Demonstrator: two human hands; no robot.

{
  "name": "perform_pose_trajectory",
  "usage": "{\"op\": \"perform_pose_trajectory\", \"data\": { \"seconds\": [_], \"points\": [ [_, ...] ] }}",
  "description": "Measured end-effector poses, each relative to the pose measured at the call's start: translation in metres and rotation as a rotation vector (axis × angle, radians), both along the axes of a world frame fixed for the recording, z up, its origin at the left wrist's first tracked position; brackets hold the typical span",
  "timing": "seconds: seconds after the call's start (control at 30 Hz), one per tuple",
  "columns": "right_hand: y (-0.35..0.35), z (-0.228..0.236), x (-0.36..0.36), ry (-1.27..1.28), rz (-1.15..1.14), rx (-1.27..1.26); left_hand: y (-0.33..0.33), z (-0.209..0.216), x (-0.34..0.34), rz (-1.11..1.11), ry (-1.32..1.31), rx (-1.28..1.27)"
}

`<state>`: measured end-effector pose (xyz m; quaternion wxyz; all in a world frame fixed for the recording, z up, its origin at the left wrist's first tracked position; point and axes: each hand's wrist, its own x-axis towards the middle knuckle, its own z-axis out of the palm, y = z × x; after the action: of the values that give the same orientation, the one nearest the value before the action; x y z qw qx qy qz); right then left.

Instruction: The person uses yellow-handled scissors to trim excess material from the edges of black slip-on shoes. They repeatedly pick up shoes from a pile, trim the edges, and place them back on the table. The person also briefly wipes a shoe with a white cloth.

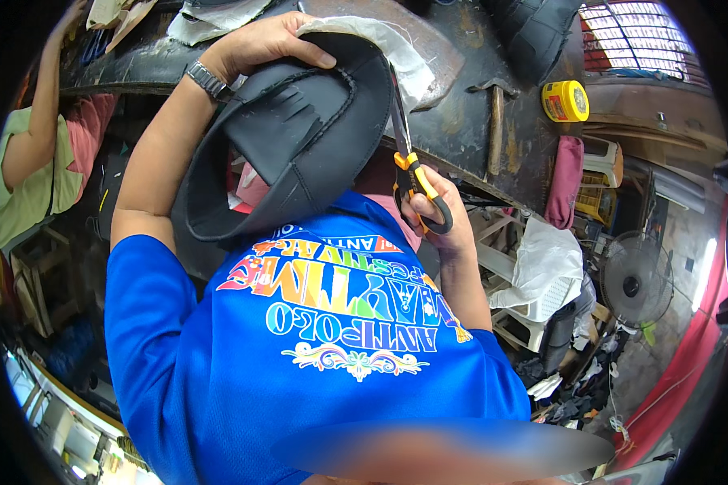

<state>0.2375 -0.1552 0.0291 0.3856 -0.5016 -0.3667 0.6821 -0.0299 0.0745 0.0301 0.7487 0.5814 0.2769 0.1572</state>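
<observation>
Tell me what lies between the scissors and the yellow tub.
In the head view, a wooden-handled hammer lies on the dark workbench between the scissors and the yellow tub.

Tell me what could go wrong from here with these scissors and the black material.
The scissors lie close along the edge of the black material, so a slip might nick it. The white cloth beside the blades could get snagged. The left hand grips that same black material and could be cut if the blades stray.
</observation>
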Motion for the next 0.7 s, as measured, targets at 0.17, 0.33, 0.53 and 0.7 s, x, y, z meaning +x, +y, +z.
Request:
{"op": "perform_pose_trajectory", "data": {
  "seconds": [0.17,0.33,0.53,0.7],
  "points": [
    [0.001,0.004,0.001,-0.03,0.073,-0.04,-0.004,0.001,0.002,-0.063,0.009,0.005],
    [0.009,0.005,-0.001,-0.011,0.092,0.0,-0.007,-0.002,0.007,-0.12,0.021,0.037],
    [0.002,0.01,0.01,0.005,0.117,-0.048,-0.002,-0.002,0.002,-0.225,0.068,0.075],
    [0.002,0.015,0.019,-0.002,0.207,-0.122,-0.003,0.004,0.004,-0.324,0.102,0.159]
  ]
}}
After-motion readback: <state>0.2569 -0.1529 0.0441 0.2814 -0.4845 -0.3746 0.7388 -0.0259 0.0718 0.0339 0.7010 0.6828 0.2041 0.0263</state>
